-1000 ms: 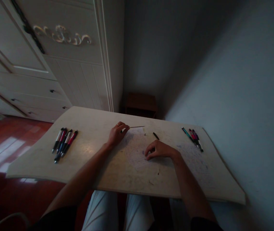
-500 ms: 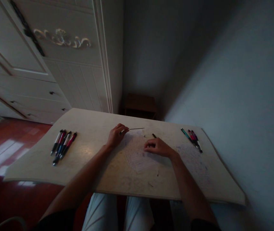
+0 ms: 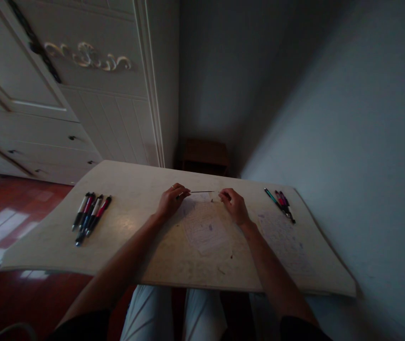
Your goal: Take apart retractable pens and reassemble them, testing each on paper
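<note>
My left hand (image 3: 172, 200) is closed, its fingertips pinching a thin dark pen refill (image 3: 202, 192). The refill points to the right, a little above the table top. Close to its far tip, my right hand (image 3: 234, 203) has thumb and fingers pressed together. Something small and pale may sit at those fingertips, too small to name. Below the hands lies a sheet of paper (image 3: 205, 232) covered in handwriting. To the left is a bunch of assembled pens (image 3: 90, 215) with white, red and blue barrels.
At the table's right side are a teal pen (image 3: 274, 200) and several red and dark pens (image 3: 284, 202), near another written sheet (image 3: 283, 241). Small dark bits (image 3: 221, 271) lie toward the front edge. A white cabinet (image 3: 117, 118) and a wall (image 3: 347, 142) border the table (image 3: 127, 255).
My right hand has moved up and away from over the paper to the refill's tip. My left hand keeps its hold on the refill. The view has shifted slightly.
</note>
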### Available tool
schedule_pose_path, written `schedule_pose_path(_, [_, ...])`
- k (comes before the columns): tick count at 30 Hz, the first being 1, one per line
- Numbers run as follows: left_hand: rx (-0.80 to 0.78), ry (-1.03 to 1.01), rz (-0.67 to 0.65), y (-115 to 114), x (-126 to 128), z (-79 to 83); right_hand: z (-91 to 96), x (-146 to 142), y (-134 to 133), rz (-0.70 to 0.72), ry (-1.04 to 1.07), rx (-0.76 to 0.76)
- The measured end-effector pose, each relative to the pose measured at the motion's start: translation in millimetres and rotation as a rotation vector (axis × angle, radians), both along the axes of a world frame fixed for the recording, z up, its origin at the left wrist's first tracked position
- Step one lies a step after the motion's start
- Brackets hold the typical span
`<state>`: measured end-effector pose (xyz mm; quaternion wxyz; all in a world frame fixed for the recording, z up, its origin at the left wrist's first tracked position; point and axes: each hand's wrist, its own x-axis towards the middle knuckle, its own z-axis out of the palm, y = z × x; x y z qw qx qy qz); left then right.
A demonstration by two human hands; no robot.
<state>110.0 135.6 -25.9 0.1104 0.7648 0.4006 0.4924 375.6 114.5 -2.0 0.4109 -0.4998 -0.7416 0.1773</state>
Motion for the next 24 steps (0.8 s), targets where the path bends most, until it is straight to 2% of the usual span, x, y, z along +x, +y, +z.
schedule_pose_path(12, [-0.007, 0.005, -0.025, -1.3, 2.5, 1.0, -2.5, -2.9, 2.7, 0.049, -0.063, 0.117])
schedule_pose_path(24, [-0.027, 0.030, -0.059, -3.2, 4.6, 1.6, -1.7, -7.5, 0.1, 0.104, -0.068, 0.098])
